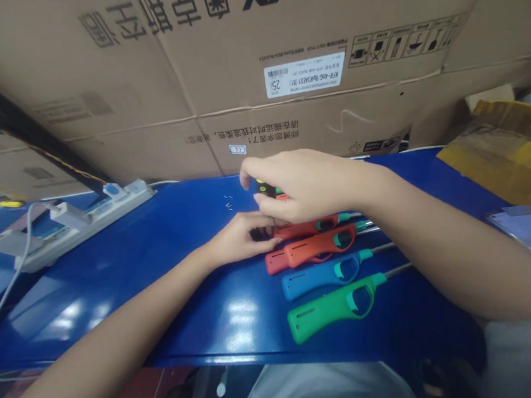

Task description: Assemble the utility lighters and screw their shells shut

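My right hand (308,181) is closed around the black and yellow handle of a screwdriver (263,190), its thin shaft pointing down. Just below it, my left hand (236,238) pinches the handle end of a red long-necked gas lighter (299,229). My fingers hide the screwdriver's tip and part of that lighter. Nearer to me lie an orange lighter (319,245) partly over a red one (276,262), then a blue lighter (317,275) and a green lighter (330,310). Their metal necks point right. A bit of orange and green shows behind my right fingers.
The blue table (200,305) backs onto a large cardboard box (216,72). At the left lies a white power strip (89,222) with plugs and cables. A taped carton (509,150) stands at the right, with a phone-like slab (527,236) before it.
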Motion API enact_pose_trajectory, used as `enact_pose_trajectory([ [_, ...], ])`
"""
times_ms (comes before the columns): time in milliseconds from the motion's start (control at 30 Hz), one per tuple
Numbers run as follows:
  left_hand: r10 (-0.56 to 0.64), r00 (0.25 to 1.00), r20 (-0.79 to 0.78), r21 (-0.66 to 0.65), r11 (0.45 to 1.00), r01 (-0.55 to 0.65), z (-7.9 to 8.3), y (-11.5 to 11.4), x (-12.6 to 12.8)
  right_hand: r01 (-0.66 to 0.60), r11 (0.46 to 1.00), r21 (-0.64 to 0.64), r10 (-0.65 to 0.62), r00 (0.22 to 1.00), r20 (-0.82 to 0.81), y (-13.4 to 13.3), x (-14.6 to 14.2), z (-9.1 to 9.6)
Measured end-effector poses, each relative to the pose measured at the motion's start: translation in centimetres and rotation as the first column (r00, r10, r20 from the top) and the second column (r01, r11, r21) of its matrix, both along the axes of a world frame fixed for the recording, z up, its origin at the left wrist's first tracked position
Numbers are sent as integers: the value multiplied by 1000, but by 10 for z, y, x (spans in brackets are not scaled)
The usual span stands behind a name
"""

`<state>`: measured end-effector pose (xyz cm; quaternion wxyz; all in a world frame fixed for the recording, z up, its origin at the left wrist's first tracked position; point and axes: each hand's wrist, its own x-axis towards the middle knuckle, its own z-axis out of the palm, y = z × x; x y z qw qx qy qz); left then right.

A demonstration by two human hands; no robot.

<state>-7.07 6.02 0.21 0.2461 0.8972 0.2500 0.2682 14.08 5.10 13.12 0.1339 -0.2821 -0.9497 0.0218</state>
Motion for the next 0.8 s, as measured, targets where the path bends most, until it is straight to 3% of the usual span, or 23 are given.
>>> enact_pose_trajectory([
  [300,41,998,45,68,997,-44,-5,-1,6,-21,999,41,21,1000,-22,1,-3,-2],
  [667,177,983,51,97,979,-181,-8,-10,22,97,987,126,-100,995,17,2,-5,-2],
  [800,229,973,20,78,970,-230,-9,-11,27,77,994,82,-77,997,-6,8,-4,-2],
])
